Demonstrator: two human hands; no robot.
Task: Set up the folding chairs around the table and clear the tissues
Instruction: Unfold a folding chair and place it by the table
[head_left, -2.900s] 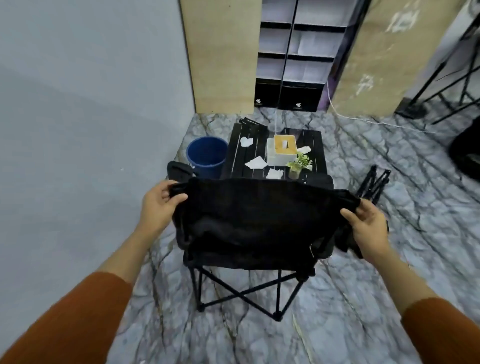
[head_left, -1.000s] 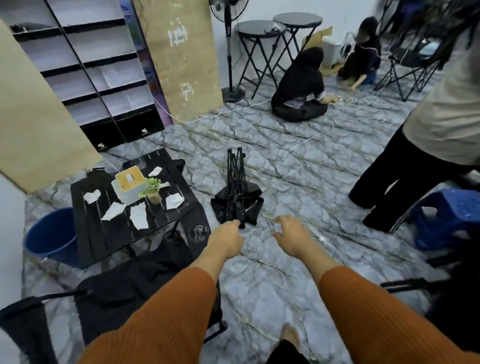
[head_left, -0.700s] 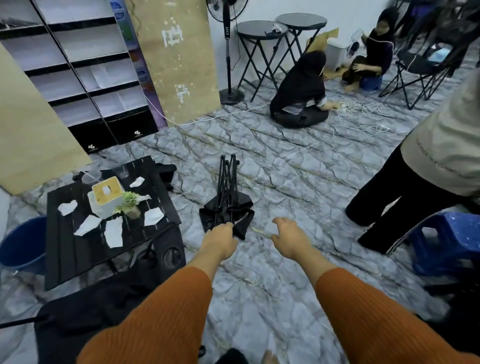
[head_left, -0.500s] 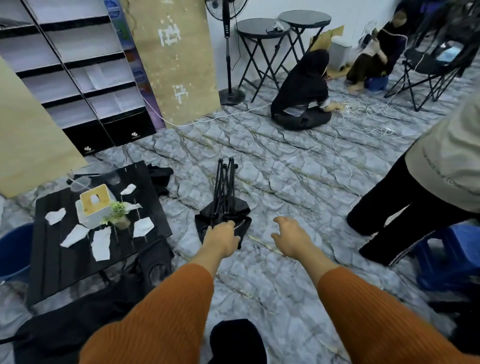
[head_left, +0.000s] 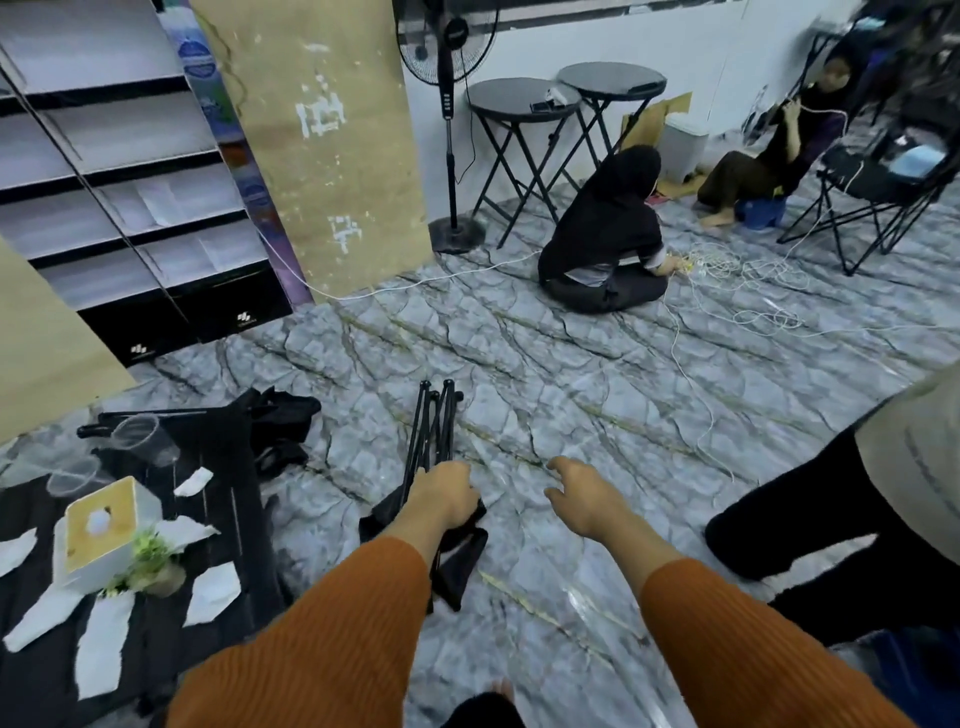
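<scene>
Two orange sleeves (head_left: 322, 649) are seen reaching forward from the bottom edge. At the near left a black slatted bench (head_left: 228, 452) is set on the marbled floor (head_left: 545, 364). On it a white tissue box (head_left: 98, 525) with a tan top is stood just beside a small green plant (head_left: 150, 556). Torn white tissues (head_left: 210, 592) are scattered round both, some touching the box. Clear plastic cups (head_left: 140, 436) are laid at the bench's far end.

The left grip (head_left: 444, 496) is curled over the upper end of a folded chair (head_left: 434, 421), and its black fabric is bunched beneath the knuckles. The chair is laid on the floor just right of the bench, with its thin black legs pointed away from the wearer. The right grip (head_left: 582, 499) is held apart from the chair, above bare floor, with fingers spread and loosely bent and nothing held.

A second black folded chair (head_left: 280, 421) is laid at the bench's far corner. At the right edge a standing person (head_left: 883, 493) in dark trousers is partly seen. Farther off, a seated person (head_left: 608, 244) is bent over tangled white cables (head_left: 727, 275). Behind, a pedestal fan (head_left: 447, 130), two round tables (head_left: 524, 98) and a shelf unit (head_left: 130, 182) are placed along the wall.
</scene>
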